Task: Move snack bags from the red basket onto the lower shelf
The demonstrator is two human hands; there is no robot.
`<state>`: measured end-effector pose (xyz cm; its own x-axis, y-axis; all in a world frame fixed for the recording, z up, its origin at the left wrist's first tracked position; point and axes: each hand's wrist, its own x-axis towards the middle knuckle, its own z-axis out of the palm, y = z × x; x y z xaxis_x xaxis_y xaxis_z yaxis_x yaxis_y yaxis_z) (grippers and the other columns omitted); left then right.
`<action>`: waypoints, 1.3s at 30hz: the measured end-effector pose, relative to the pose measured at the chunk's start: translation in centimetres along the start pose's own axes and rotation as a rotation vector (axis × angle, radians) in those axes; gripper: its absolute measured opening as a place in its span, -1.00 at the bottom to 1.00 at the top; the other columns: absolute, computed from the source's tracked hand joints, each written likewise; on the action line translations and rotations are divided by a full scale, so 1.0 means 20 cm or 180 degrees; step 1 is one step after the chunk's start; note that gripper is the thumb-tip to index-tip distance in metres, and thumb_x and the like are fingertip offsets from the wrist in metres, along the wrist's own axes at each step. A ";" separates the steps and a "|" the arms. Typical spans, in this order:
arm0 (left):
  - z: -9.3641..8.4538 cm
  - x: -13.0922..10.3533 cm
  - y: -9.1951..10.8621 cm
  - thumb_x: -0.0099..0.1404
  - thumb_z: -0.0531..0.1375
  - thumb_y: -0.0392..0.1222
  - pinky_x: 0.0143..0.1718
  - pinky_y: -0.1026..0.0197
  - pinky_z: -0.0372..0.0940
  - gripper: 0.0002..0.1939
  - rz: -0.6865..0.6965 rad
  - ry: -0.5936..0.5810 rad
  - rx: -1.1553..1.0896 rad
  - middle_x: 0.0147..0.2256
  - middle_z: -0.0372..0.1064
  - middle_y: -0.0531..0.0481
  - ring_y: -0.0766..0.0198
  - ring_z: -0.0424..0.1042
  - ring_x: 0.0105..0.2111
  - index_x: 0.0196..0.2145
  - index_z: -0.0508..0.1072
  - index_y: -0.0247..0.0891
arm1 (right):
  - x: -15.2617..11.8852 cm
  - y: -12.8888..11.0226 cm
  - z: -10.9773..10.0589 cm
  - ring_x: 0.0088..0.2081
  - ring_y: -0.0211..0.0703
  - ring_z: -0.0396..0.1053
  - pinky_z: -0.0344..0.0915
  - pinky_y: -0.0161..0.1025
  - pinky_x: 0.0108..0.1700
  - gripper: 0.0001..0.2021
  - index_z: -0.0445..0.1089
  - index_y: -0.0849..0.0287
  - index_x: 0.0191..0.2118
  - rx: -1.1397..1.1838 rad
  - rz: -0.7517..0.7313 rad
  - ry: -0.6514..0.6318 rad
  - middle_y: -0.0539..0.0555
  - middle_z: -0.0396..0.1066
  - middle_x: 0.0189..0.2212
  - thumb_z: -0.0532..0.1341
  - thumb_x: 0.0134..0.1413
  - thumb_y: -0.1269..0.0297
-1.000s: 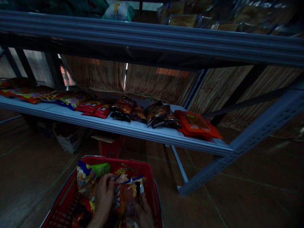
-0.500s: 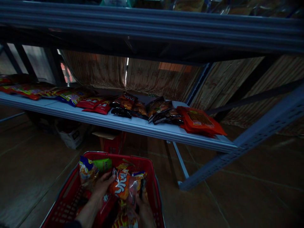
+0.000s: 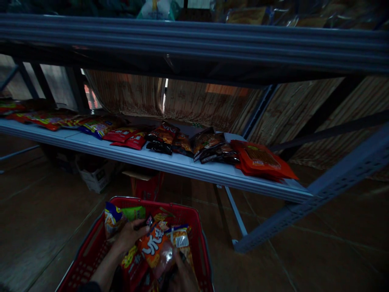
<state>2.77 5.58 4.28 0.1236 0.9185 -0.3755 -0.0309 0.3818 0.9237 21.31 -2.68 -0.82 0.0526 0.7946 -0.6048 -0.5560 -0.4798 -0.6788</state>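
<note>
Low in the frame, left of center, the left hand (image 3: 132, 235) pinches the upper corner of an orange packet (image 3: 154, 244), thumb and fingers closed on it. Right hand (image 3: 184, 275) at the packet's lower right end, thumb against it; fingers lost in shadow, so I cannot tell how closed that grip is. Packet lies tilted over the red basket (image 3: 199, 227), bottom of frame. Around it inside: blue-topped packet (image 3: 113, 217) and green packet (image 3: 133, 213) upper left, barcoded packet (image 3: 181, 241) to the right. Beyond, mid-frame, a shelf (image 3: 182, 166) bears red packets (image 3: 130, 136), dark packets (image 3: 208, 146), and flat orange packs (image 3: 261, 158) toward the right. Striped curtain (image 3: 200, 101) behind.
</note>
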 end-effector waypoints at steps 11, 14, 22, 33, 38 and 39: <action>0.10 0.01 -0.05 0.00 0.27 -0.05 -0.19 0.20 0.33 -0.50 -0.0497 0.1040 -0.0914 -0.13 0.43 -0.23 0.16 0.45 -0.19 -0.12 0.33 -0.33 | -0.01 0.03 -0.01 -0.39 0.00 0.49 0.37 -0.16 -0.34 -0.48 0.35 0.12 -0.38 0.0277 0.0197 0.0214 0.08 0.51 -0.51 0.34 -0.51 -0.13; 0.13 0.00 -0.04 -0.03 0.29 -0.11 -0.25 0.19 0.35 -0.47 -0.0703 0.1338 -0.1129 -0.15 0.43 -0.24 0.16 0.46 -0.23 -0.10 0.29 -0.33 | 0.00 0.05 -0.04 -0.39 0.00 0.48 0.36 -0.15 -0.37 -0.54 0.39 0.12 -0.42 -0.0271 0.0047 0.0055 0.08 0.49 -0.53 0.28 -0.40 -0.16; 0.12 -0.01 0.01 -0.06 0.27 0.01 -0.32 0.19 0.33 -0.65 -0.0087 0.0751 -0.0874 -0.47 0.49 -0.03 0.16 0.48 -0.38 -0.36 0.40 -0.28 | 0.02 0.06 -0.03 -0.19 0.09 0.42 0.31 -0.10 -0.12 -0.51 0.49 0.15 -0.40 -0.0826 -0.0509 0.0080 0.09 0.53 -0.36 0.38 -0.57 -0.06; 0.26 -0.08 0.01 0.02 0.21 0.07 -0.27 0.20 0.31 -0.60 0.0252 -0.0238 -0.0299 -0.35 0.50 -0.06 0.14 0.45 -0.31 -0.30 0.44 -0.32 | -0.03 -0.05 0.04 -0.02 0.09 0.33 0.29 -0.10 -0.05 -0.37 0.43 0.15 -0.22 0.0026 -0.0306 0.0278 0.12 0.49 -0.19 0.40 -0.57 -0.04; 0.28 -0.09 0.02 0.07 0.19 0.04 -0.18 0.17 0.29 -0.59 0.0286 -0.0465 -0.0330 -0.26 0.49 -0.08 0.14 0.44 -0.24 -0.22 0.44 -0.32 | -0.03 -0.10 0.02 -0.03 0.08 0.34 0.33 -0.13 -0.11 -0.40 0.41 0.14 -0.18 0.0072 -0.0288 0.0328 0.11 0.49 -0.16 0.40 -0.49 0.01; 0.28 -0.10 0.02 0.05 0.21 0.03 -0.17 0.17 0.29 -0.59 0.0297 -0.0532 -0.0353 -0.25 0.49 -0.08 0.14 0.44 -0.24 -0.22 0.45 -0.32 | -0.03 -0.11 0.02 -0.03 0.07 0.35 0.33 -0.14 -0.12 -0.42 0.40 0.14 -0.18 0.0079 -0.0322 0.0294 0.10 0.49 -0.16 0.40 -0.47 0.04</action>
<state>8.05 3.39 5.86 0.2775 0.9242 -0.2625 -0.1576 0.3133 0.9365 22.29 -2.00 1.26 0.1850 0.8004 -0.5703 -0.5642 -0.3886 -0.7285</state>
